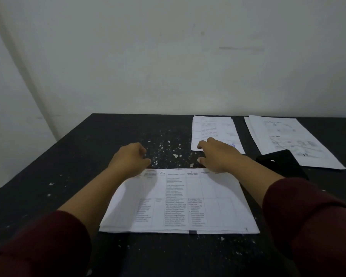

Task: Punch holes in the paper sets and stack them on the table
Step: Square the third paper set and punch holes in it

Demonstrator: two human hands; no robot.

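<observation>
Your left hand [131, 158] and right hand [218, 154], fingers loosely curled with no grip on anything, hover at the far edge of the printed paper set [178, 202] lying flat on the dark surface [68, 156]; it looks light, floppy and prone to fanning, so pinch both far corners.

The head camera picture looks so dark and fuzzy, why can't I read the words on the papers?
Head view: the light is dim, so the black table swallows detail; the print on the near paper set is soft and blurred, unreadable; both hands, left hand and right hand, look slightly smeared; the wide lens bends the wall corner at the left.
</observation>
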